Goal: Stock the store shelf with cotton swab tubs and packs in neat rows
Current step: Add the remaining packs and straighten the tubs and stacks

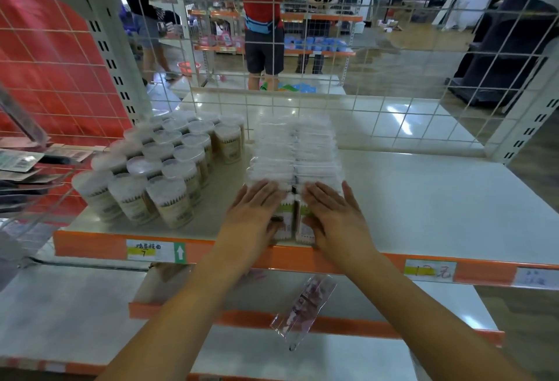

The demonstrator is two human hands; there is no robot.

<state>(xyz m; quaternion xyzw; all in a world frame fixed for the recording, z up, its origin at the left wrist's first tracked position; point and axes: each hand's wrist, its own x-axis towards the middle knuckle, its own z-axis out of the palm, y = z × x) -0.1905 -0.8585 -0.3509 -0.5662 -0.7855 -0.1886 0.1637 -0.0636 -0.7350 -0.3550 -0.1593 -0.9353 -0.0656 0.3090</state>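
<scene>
1 head-worn wide-angle camera looks forward and down from just in front of the white shelf (438,199), close enough that both forearms reach in from the bottom edge. The orange shelf lip (302,255) crosses the lower middle, with a lower shelf (75,314) beneath it. Facing through the wire mesh back (378,63), the view takes in the shop aisle beyond. Straight lines bow toward the edges.

My view: white shelf (438,199) with orange front lip, swab tubs (157,172) clustered at nine o'clock, two rows of swab packs (295,153) at centre.
</scene>
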